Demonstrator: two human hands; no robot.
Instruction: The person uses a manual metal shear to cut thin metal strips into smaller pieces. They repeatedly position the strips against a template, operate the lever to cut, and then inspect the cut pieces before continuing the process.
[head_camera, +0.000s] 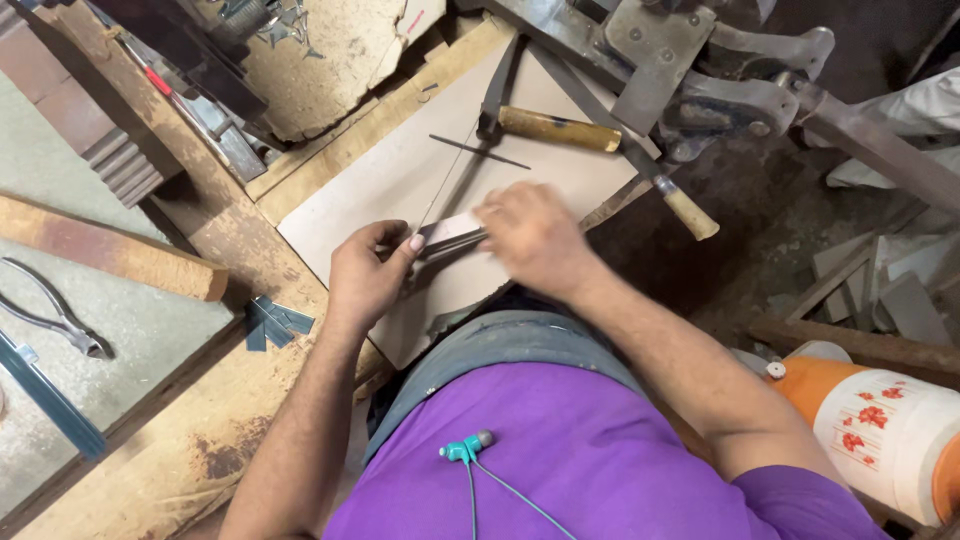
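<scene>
- The bundle of thin grey metal strips (450, 237) lies flat on the pale fibreboard sheet (400, 180), right between my two hands, near the sheet's edge closest to my body.
- My left hand (368, 272) sits at about 8 o'clock from the strips. Its fingers are curled in, and the thumb and forefinger pinch the near end of the strips.
- My right hand (533, 235) is at 3 o'clock from the strips, fingers bent and closed over their other end. It is blurred, so I cannot tell exactly how the fingertips sit.
- At 12 o'clock from my hands a hammer with a pale wooden handle (555, 128) lies on the sheet, with a thin dark metal rod (480, 152) just beside it.
- At 2 o'clock from my right hand a second wooden-handled tool (685, 207) pokes off the sheet's edge, under a heavy grey iron lever machine (700, 70).
- At 9 o'clock, well apart on the bench (150, 330), lie steel pliers (55, 315), and nearer me a small pile of dark cut metal pieces (272, 322).
- At 4 o'clock stands an orange and white flowered plastic jug (880, 425).
</scene>
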